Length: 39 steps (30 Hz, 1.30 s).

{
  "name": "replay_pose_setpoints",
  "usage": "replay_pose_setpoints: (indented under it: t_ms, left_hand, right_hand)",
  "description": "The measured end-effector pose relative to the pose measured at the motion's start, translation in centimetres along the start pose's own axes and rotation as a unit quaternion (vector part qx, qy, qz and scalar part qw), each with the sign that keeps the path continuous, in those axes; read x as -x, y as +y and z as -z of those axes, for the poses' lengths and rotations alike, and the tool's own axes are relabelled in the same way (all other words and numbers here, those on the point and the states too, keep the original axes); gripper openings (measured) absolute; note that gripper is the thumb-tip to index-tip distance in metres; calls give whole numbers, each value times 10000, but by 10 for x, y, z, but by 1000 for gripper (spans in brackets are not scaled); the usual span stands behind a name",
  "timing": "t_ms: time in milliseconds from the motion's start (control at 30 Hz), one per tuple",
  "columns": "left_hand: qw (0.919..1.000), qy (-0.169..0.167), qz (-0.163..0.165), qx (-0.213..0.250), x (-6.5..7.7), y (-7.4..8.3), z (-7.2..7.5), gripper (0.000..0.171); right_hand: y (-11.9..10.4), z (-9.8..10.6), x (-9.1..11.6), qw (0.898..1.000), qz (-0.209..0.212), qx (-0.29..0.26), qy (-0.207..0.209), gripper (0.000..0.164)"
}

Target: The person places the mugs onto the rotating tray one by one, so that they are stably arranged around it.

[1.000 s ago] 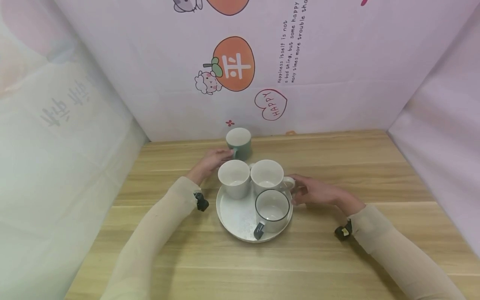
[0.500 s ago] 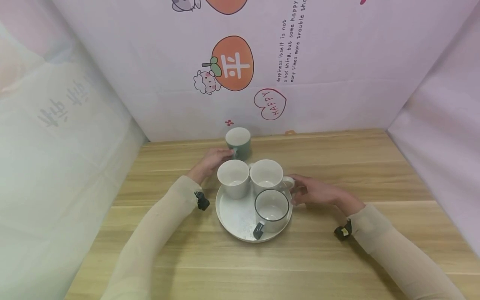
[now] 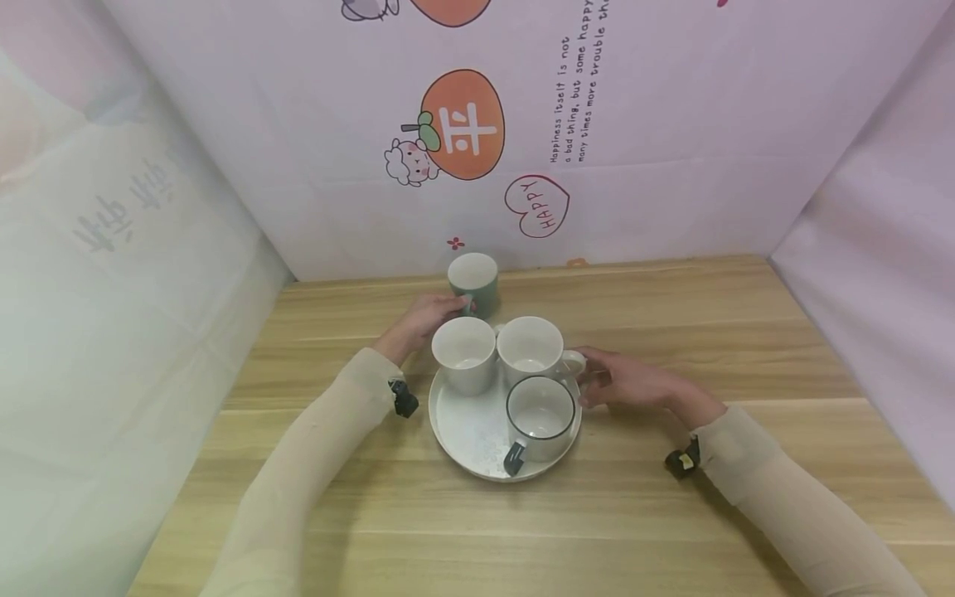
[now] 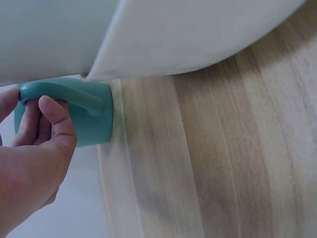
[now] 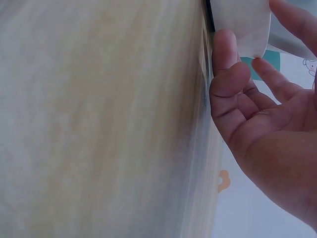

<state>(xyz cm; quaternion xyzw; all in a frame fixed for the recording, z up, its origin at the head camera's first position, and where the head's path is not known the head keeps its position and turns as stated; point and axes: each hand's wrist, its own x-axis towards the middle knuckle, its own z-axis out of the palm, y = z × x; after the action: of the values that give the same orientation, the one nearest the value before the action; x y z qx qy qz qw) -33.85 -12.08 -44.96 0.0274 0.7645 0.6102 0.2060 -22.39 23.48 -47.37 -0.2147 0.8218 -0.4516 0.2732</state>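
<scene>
A green mug [image 3: 481,297] with a white inside stands behind a round white tray [image 3: 466,435]. My left hand [image 3: 429,319] grips its handle; in the left wrist view the fingers of that hand [image 4: 42,148] go through the green handle [image 4: 64,93], with the thumb against its end. On the tray stand two white mugs, a left one [image 3: 470,369] and a right one [image 3: 525,352], plus a white mug with dark rim and handle [image 3: 540,431]. My right hand [image 3: 627,377] is at the tray's right edge, near a mug handle; curled fingers and thumb [image 5: 285,10] touch the tray wall [image 5: 242,29].
All of this sits on a light wooden table [image 3: 462,531]. Close behind the green mug rises a printed white cloth wall [image 3: 336,166]. More white cloth hangs on the left [image 3: 134,332] and right.
The fingers of my left hand have closed further round the green mug's handle. The right hand, the tray and its mugs have stayed in place.
</scene>
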Motion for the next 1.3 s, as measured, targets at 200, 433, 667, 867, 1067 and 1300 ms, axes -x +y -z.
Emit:
replay_pose_setpoints:
  t_ms: [200, 433, 667, 867, 1067, 1300]
  left_hand:
    - [9999, -12, 14, -104, -1, -1, 0, 35]
    - [9999, 2, 110, -33, -3, 3, 0, 36]
    - [9999, -1, 113, -104, 0, 4, 1, 37]
    - [10000, -43, 78, -35, 3, 0, 3, 40]
    - [9998, -25, 28, 193, 4, -3, 6, 39]
    - [9986, -70, -98, 507, 4, -8, 9, 40]
  right_hand:
    - [0, -1, 0, 10000, 21, -22, 0, 71]
    - [2, 0, -1, 10000, 24, -52, 19, 70]
    - [1, 0, -1, 10000, 42, -42, 70, 69]
    - [-1, 0, 0, 10000, -39, 74, 47, 69]
    - [0, -1, -1, 10000, 3, 14, 30, 69]
    - [0, -1, 0, 10000, -4, 31, 40, 69]
